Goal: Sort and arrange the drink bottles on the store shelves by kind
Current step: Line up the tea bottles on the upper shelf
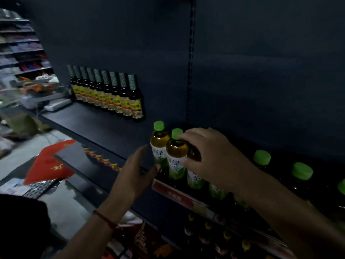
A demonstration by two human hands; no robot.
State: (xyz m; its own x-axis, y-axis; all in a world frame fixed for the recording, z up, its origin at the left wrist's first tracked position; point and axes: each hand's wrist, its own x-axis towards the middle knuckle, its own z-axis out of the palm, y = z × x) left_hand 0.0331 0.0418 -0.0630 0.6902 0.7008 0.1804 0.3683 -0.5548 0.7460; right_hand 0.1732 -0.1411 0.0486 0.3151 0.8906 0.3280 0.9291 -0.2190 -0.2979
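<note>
We are seeing a dark shelf (104,126) carrying dark sauce bottles (110,94) and green-capped tea bottles (160,144), all standing upright.

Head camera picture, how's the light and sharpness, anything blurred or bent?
Head view: dim overall, the shelf back nearly black; green-capped tea bottles and both hands fairly sharp; left-edge store clutter smeared; wide-angle bend tilts the dark sauce bottles and the shelf edge.

We stand in a small shop: dark metal shelves (104,126) carry a row of dark-glass sauce bottles (110,96) at ten o'clock, green-capped tea bottles (176,156) centrally, a red price strip (179,197) below.
</note>
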